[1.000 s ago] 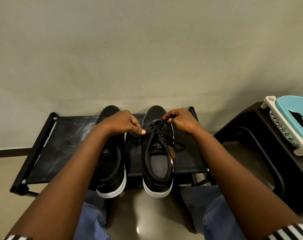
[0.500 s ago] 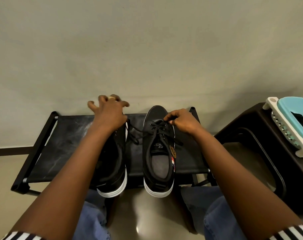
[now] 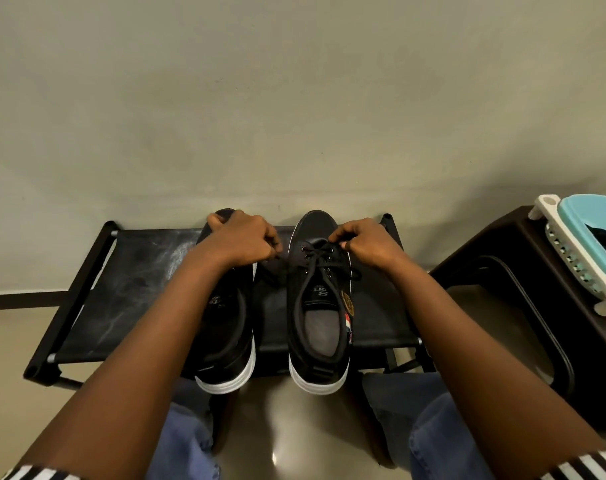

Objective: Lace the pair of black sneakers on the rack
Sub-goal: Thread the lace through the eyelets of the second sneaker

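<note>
Two black sneakers stand side by side on the rack (image 3: 128,285), toes to the wall. The right sneaker (image 3: 317,303) carries a black lace (image 3: 313,263) crossed through its forward eyelets. The right hand (image 3: 367,245) sits over that sneaker's outer edge, fingers curled and pinching one lace end, probably to hold tension. The left hand (image 3: 242,239) lies over the toe of the left sneaker (image 3: 225,320), fingers curled; it appears to pinch the other lace end, drawn across the gap between the sneakers. The left sneaker shows no lacing. Well to the right of the right hand, one dark stool (image 3: 523,306) carries one basket (image 3: 585,251).
</note>
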